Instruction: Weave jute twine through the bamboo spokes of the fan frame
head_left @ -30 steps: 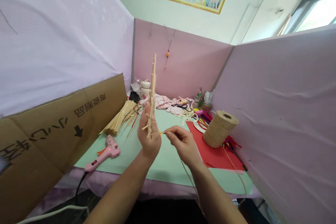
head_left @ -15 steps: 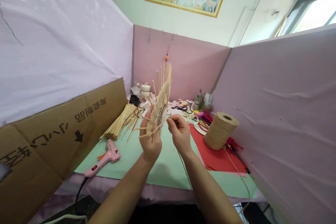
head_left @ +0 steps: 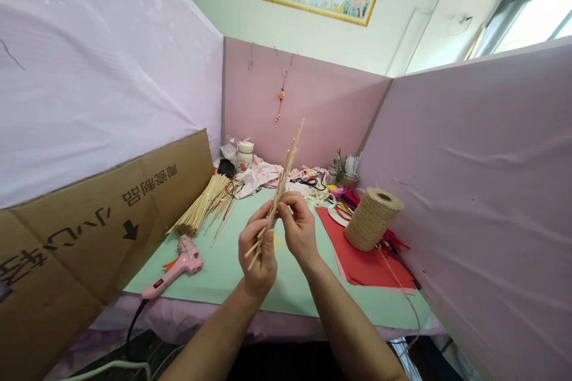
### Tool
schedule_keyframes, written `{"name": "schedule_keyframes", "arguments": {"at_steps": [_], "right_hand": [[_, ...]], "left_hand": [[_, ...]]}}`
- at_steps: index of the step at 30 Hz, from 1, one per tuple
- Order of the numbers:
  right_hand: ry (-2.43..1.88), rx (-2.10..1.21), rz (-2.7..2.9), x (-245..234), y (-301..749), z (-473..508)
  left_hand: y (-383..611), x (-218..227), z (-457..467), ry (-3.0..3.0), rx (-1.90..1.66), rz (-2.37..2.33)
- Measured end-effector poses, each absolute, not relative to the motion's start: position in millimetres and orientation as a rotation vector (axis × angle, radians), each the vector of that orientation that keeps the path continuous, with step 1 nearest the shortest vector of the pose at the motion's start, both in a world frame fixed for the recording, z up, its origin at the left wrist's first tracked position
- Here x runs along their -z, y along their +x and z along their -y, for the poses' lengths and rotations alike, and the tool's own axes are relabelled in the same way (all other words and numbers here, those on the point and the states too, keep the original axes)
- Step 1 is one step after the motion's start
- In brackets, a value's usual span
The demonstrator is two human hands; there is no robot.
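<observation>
My left hand (head_left: pixel 258 256) is closed round the lower end of a flat piece woven from thin wooden sticks and twine (head_left: pixel 284 172), held upright and seen nearly edge-on above the green mat (head_left: pixel 223 268). My right hand (head_left: pixel 299 227) is closed on the same piece just beside the left, fingers pinching its middle; a strand of twine runs down from there. A spool of jute twine (head_left: pixel 372 218) stands on red paper (head_left: pixel 370 268) to the right.
A pink glue gun (head_left: pixel 176 265) lies on the mat at the left, its cord going off the front edge. A bundle of wooden sticks (head_left: pixel 201 207) lies behind it. A cardboard sheet (head_left: pixel 98 214) leans at the left. Craft clutter fills the back corner.
The woven stick piece has turned from showing its face to nearly edge-on and tilted right. My right hand has moved in from beside it to grip it next to the left hand.
</observation>
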State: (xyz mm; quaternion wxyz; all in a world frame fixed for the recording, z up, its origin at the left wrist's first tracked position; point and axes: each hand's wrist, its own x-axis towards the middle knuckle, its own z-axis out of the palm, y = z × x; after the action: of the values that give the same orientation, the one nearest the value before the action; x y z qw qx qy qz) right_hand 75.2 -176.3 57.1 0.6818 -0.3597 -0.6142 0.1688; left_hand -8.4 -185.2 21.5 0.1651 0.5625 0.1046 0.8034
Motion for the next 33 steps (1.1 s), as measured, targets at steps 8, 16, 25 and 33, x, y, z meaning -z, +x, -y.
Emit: {"name": "schedule_keyframes", "arguments": {"at_steps": [8,16,25,33], "right_hand": [[-0.806,-0.513,1.357,-55.4,76.2,175.0],[-0.754,-0.414,1.519,-87.2,98.4,176.9],[-0.787,-0.378,1.622,-107.0,112.9,183.6],[-0.973,0.186,1.539,-94.0,99.1,218.1]], "left_hand": [[-11.0,-26.3,177.1,1.565,-2.350,-0.341],[-2.2,-76.5,151.7,1.693,-2.231,-0.328],[-12.3,-90.4,137.1,1.929,-1.784,-0.064],[5.2,-88.1,144.5,1.831,-1.881,-0.086]]}}
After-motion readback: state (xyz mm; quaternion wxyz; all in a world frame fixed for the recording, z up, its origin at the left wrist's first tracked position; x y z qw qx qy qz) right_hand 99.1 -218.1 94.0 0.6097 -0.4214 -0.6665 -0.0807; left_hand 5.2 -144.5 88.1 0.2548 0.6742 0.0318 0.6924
